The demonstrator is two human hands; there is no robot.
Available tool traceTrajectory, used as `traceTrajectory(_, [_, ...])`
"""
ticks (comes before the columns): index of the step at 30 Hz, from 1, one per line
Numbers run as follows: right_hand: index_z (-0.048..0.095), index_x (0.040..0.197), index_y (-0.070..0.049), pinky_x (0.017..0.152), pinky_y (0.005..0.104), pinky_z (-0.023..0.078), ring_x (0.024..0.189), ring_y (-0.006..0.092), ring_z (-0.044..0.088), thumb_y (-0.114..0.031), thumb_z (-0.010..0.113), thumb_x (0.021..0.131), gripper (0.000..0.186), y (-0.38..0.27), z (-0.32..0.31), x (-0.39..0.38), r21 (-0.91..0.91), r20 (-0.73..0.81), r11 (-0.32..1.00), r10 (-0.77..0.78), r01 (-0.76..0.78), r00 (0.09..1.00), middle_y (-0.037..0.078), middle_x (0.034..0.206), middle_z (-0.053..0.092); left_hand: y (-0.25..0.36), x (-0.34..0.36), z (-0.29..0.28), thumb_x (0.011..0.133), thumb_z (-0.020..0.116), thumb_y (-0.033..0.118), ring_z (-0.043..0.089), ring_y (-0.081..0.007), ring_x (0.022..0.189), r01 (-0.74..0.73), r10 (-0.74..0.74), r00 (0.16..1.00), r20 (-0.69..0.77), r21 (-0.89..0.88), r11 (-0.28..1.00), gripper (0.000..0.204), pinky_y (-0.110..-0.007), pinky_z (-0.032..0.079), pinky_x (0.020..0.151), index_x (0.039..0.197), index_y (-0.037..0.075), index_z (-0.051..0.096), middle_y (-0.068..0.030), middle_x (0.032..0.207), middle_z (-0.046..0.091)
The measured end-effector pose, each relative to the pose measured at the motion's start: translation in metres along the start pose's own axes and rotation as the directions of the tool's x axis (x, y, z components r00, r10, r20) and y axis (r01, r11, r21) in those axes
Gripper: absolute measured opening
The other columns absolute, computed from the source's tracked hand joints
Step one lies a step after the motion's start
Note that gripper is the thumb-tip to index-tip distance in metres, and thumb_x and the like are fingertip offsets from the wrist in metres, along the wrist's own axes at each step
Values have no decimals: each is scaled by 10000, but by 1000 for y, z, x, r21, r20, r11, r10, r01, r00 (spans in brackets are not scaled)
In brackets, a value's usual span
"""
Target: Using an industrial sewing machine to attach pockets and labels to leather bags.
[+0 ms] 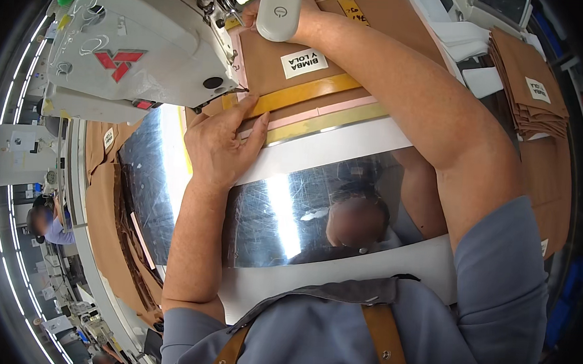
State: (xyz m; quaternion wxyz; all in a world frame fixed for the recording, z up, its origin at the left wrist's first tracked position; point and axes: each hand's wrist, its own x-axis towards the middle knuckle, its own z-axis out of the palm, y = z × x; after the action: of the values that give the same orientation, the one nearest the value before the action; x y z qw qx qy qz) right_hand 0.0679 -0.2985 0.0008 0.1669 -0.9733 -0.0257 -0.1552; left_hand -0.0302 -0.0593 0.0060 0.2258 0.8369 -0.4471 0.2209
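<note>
A white sewing machine point(146, 53) stands at upper left over a brown panel point(366, 60) with a white label, framed by yellow and pale pink strips in a template point(310, 93). My left hand point(227, 138) lies at the template's front left edge beside the presser foot, fingers apart, fingertips on the strips. My right hand point(301, 19) reaches to the panel's far left edge; a white oblong device point(277, 11) hides most of its fingers, so its grip is unclear.
Brown piece stacks lie right point(532, 70) and left point(115, 231). A reflective metal plate point(248, 233) is before me, with white material point(464, 79) behind my right arm. A co-worker point(55, 224) is at far left, another person point(107, 361) at lower left.
</note>
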Motion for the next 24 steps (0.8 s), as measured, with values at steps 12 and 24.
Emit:
traceTrajectory(12, [714, 1206, -132, 1009, 450, 491, 1157, 268, 676, -362, 654, 948, 351, -13, -15, -29, -182, -158, 928, -354, 325, 922, 113, 1180, 735, -4, -1, -3, 890, 765, 356, 665, -179, 594, 15, -35, 993, 117, 171, 985, 326, -330, 497, 715, 1129, 135, 775, -42, 651, 703])
traceTrajectory(24, [542, 1470, -78, 1186, 441, 389, 1410, 301, 444, -425, 563, 1007, 579, -33, -7, -55, -170, 179, 963, -179, 210, 967, 105, 1506, 497, -8, 2, -7, 914, 743, 420, 686, -225, 611, 1, -48, 967, 250, 186, 982, 365, -360, 528, 711, 1200, 193, 742, -60, 708, 728])
